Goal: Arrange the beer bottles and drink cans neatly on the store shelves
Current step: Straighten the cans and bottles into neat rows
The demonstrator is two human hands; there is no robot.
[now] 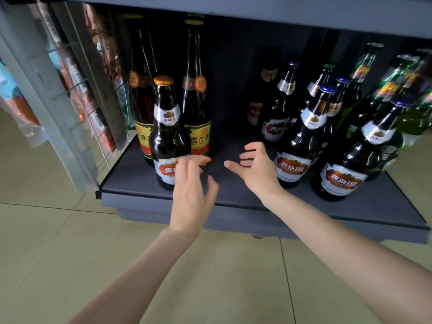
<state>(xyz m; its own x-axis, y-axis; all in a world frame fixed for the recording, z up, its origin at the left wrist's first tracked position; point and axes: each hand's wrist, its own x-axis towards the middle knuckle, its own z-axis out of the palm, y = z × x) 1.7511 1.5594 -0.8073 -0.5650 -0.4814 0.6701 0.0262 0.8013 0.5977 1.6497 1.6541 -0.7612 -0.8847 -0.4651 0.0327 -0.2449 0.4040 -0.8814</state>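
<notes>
Just left of both spread, empty grips (pixel 194 183) (pixel 254 169) stands an orange-capped bottle (pixel 168 136).

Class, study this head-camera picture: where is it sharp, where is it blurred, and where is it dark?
Head view: the brown orange-capped beer bottle at front left is sharp; the green glass bottles at far right are smeared; the back of the dark grey shelf lies in deep shadow; the edges bend with wide-angle distortion.
</notes>
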